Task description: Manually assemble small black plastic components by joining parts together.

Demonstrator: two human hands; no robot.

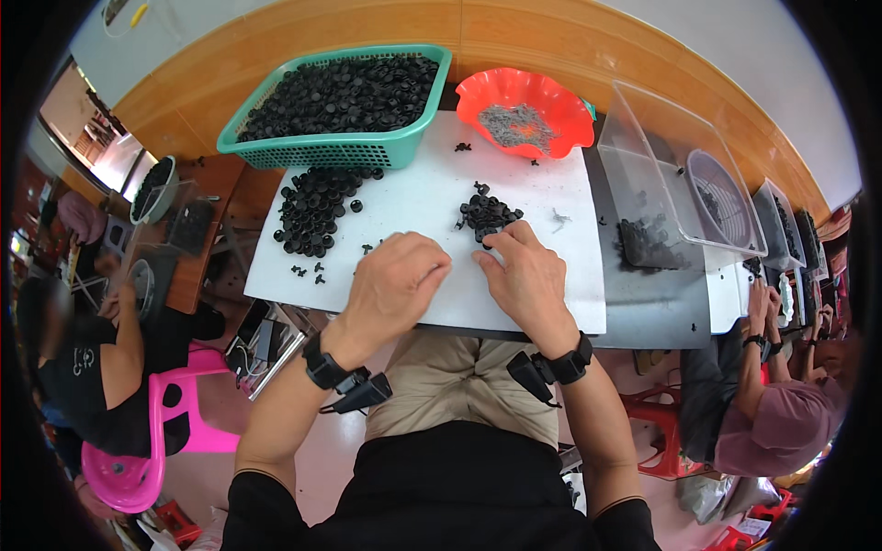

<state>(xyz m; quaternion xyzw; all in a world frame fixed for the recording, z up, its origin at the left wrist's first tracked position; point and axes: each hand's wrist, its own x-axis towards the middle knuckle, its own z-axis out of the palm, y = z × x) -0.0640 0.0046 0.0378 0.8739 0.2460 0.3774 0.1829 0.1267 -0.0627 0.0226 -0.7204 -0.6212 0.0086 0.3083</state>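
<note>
My left hand (pixel 395 280) is over the white work sheet (pixel 427 197), its fingers curled and thumb pressed against them; whatever they hold is hidden. To its upper left lies a heap of round black caps (pixel 317 209). Several small black branched pieces (pixel 319 274) are scattered beside that heap. My right hand (pixel 528 278) is at the near edge of a smaller pile of black plastic parts (pixel 485 213). Its thumb and forefinger are apart, tips next to the pile, the other fingers bent. Right of the pile is a small pale branched piece (pixel 560 219).
At the back stand a green basket (pixel 340 147) full of black caps and a red scalloped bowl (pixel 473 96) of small grey pieces. A clear plastic bin (pixel 661 184) is on the right. People sit at both sides, one near a pink chair (pixel 197 427).
</note>
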